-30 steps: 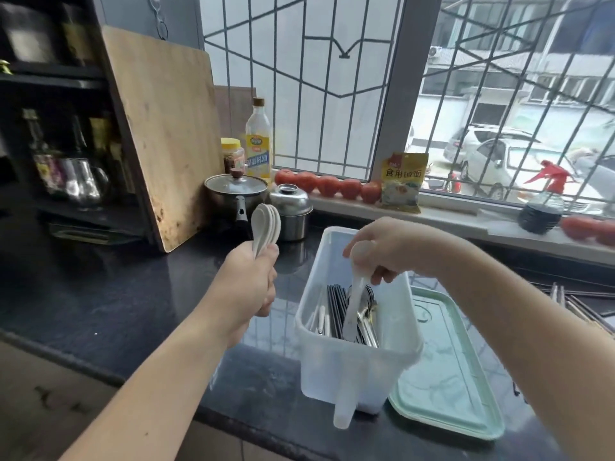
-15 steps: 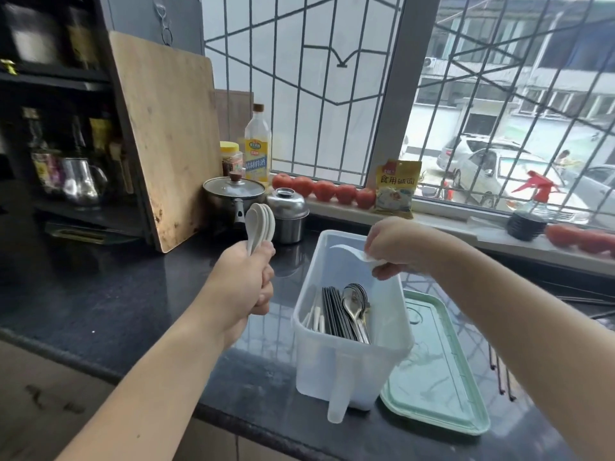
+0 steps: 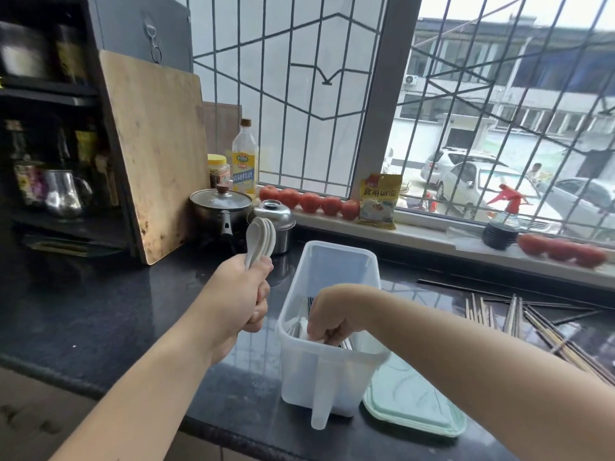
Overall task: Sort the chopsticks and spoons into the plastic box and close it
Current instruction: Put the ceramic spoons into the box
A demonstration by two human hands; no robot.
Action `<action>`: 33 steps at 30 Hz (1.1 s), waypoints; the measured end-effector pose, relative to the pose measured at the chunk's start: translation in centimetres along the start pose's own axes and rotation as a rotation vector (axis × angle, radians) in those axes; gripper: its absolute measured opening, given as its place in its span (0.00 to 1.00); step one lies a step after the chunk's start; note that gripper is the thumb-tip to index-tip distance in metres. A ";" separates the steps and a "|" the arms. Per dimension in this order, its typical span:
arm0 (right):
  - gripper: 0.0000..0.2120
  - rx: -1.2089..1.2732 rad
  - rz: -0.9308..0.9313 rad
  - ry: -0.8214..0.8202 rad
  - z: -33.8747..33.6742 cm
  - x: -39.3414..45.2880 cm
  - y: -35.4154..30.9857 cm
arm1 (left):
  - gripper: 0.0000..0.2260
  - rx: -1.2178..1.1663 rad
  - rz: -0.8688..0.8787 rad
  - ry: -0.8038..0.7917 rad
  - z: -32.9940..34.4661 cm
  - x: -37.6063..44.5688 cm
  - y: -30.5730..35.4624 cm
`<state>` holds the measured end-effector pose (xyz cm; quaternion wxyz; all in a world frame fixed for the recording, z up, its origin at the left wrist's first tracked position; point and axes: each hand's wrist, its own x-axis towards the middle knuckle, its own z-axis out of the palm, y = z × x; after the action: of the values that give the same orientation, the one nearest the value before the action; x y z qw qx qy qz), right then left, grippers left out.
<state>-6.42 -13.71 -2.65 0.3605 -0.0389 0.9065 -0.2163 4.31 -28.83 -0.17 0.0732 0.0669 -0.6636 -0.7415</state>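
On the dark counter, left to right: wooden cutting board leaning upright, lidded pot beside it. Left hand raised, fist curled tight round a stack of white spoons, bowls up. Clear plastic box stands open just right of it. Right hand reaches down inside the box, fingers curled on something pale; cannot tell what. Green lid lies flat beside the box. Loose chopsticks scattered farther right.
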 end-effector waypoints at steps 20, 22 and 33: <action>0.18 0.708 -0.699 0.128 -3.9 -9.9 -0.3 | 0.12 0.011 0.067 -0.128 2.5 -0.7 1.5; 0.18 0.699 -0.804 0.131 -4.1 -10.6 -0.4 | 0.13 -0.022 0.044 -0.211 2.8 -0.7 1.8; 0.09 0.963 -0.806 0.346 -6.1 -10.3 1.1 | 0.10 -0.064 -0.013 0.134 -0.4 0.3 0.2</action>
<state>-2.82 -8.17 7.36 0.0770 -0.1745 0.6677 -0.7196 4.05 -29.33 0.02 0.1148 0.1184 -0.6328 -0.7566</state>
